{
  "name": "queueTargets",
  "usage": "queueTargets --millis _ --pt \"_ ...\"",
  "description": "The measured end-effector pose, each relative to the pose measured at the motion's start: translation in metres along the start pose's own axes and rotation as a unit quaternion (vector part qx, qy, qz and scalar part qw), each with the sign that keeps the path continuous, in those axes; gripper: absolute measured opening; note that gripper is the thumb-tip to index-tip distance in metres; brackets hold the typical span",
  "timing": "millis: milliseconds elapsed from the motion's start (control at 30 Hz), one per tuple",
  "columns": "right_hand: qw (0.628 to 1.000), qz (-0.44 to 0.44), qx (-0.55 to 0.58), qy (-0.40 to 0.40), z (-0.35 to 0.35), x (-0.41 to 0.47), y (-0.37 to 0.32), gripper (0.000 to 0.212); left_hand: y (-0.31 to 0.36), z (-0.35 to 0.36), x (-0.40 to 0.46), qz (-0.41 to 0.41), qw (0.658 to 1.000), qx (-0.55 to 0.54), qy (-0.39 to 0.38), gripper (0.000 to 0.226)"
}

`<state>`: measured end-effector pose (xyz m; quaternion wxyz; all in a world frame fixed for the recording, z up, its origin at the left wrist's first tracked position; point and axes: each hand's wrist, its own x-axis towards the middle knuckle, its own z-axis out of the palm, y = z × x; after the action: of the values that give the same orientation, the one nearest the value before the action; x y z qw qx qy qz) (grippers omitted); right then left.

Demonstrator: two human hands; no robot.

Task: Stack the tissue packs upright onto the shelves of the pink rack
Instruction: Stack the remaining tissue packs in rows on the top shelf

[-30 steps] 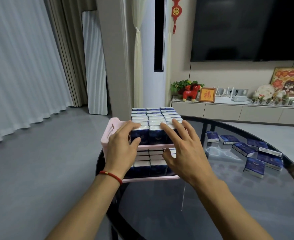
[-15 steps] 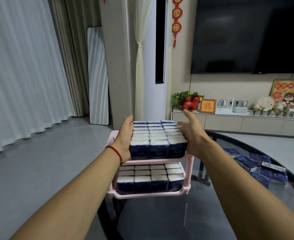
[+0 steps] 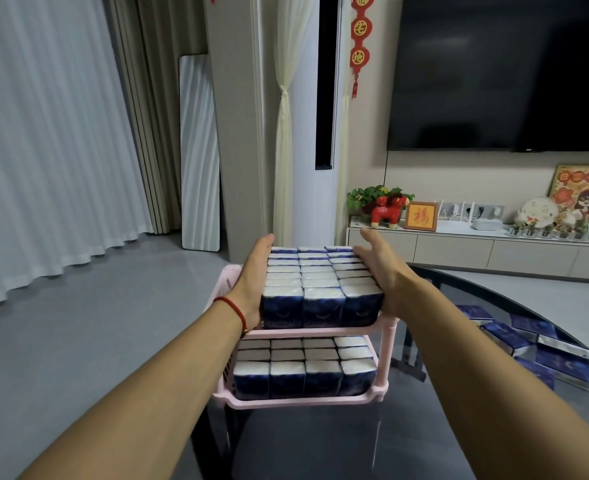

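Note:
The pink rack (image 3: 383,389) stands at the near left edge of the dark glass table (image 3: 372,441). Its top shelf carries three rows of upright blue-and-white tissue packs (image 3: 319,282), and more upright packs (image 3: 303,372) fill the lower shelf. My left hand (image 3: 253,271) presses flat against the left side of the top block, fingers straight. My right hand (image 3: 381,268) presses flat against the block's right side. Several loose packs (image 3: 542,351) lie flat on the table to the right.
The table's curved rim runs behind the rack and round to the right. Grey floor lies to the left, with white curtains and a pillar behind. A low cabinet (image 3: 494,251) with ornaments and a wall television stand at the back right.
My hands moved from the front tops of the upper packs to the two sides of the block, and they now press it from both sides. The view has tilted up.

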<state>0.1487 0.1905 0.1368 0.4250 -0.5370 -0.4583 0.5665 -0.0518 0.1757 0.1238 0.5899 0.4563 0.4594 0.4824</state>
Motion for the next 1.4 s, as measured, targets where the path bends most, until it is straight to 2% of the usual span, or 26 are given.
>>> queueTargets --millis 100,167,267,433,467,533,567,600,667,700,767,833,900,967,1033,1100,1167,1233,1300,1400 --pt "0.999 -0.019 -0.039 0.004 0.000 0.001 -0.001 0.079 0.002 0.000 0.001 0.009 0.999 0.033 -0.001 0.048" --pt "0.993 -0.061 -0.098 0.012 0.000 0.005 -0.004 0.076 0.007 0.001 -0.002 0.031 0.997 0.064 0.006 0.039" --pt "0.979 -0.087 -0.183 -0.009 0.003 0.011 -0.009 0.075 0.015 0.001 -0.001 0.055 0.995 0.089 -0.002 0.053" --pt "0.969 -0.089 -0.229 -0.016 0.001 0.016 -0.012 0.077 0.015 0.006 -0.009 0.045 0.992 0.116 0.015 0.030" --pt "0.971 -0.097 -0.218 -0.016 -0.002 0.014 -0.010 0.075 0.016 0.005 -0.013 0.057 0.991 0.120 0.022 0.033" --pt "0.972 -0.154 -0.180 0.000 -0.012 0.006 -0.001 0.066 0.020 -0.002 -0.015 0.104 0.984 0.140 0.044 0.064" --pt "0.968 -0.191 -0.162 0.022 -0.021 0.001 0.006 0.060 0.023 -0.004 -0.019 0.135 0.977 0.153 0.068 0.076" --pt "0.961 -0.223 -0.151 0.056 -0.031 -0.006 0.014 0.055 0.024 -0.006 -0.023 0.175 0.966 0.162 0.095 0.076" --pt "0.947 -0.256 -0.136 0.139 -0.055 -0.023 0.036 0.044 0.023 -0.001 -0.044 0.279 0.935 0.177 0.132 0.047" --pt "0.941 -0.253 -0.134 0.181 -0.069 -0.031 0.051 0.038 0.018 0.005 -0.059 0.323 0.914 0.192 0.153 0.033" --pt "0.929 -0.210 -0.156 0.262 -0.098 -0.046 0.089 0.028 -0.002 0.026 -0.094 0.398 0.881 0.200 0.159 0.021" --pt "0.898 -0.149 -0.231 0.344 -0.127 -0.059 0.131 0.024 -0.034 0.051 -0.116 0.423 0.877 0.199 0.107 0.020" --pt "0.845 -0.089 -0.339 0.404 -0.154 -0.071 0.163 0.032 -0.073 0.077 -0.118 0.376 0.893 0.247 0.023 0.024" --pt "0.794 -0.022 -0.442 0.417 -0.175 -0.081 0.182 0.044 -0.112 0.097 -0.110 0.308 0.891 0.329 -0.061 0.031" --pt "0.773 0.019 -0.518 0.366 -0.187 -0.088 0.196 0.058 -0.145 0.109 -0.098 0.264 0.876 0.387 -0.120 0.036" --pt "0.757 0.023 -0.573 0.314 -0.191 -0.087 0.203 0.058 -0.165 0.115 -0.088 0.230 0.868 0.415 -0.148 0.038" --pt "0.729 -0.013 -0.611 0.309 -0.192 -0.082 0.209 0.044 -0.175 0.124 -0.078 0.207 0.875 0.412 -0.146 0.035" --pt "0.700 -0.077 -0.640 0.307 -0.187 -0.079 0.211 0.023 -0.178 0.136 -0.069 0.163 0.909 0.367 -0.106 0.030" --pt "0.697 -0.148 -0.640 0.288 -0.179 -0.082 0.209 0.011 -0.181 0.149 -0.061 0.113 0.937 0.321 -0.078 0.025" --pt "0.714 -0.255 -0.605 0.244 -0.165 -0.096 0.210 0.005 -0.189 0.164 -0.050 0.019 0.965 0.246 -0.084 0.035"
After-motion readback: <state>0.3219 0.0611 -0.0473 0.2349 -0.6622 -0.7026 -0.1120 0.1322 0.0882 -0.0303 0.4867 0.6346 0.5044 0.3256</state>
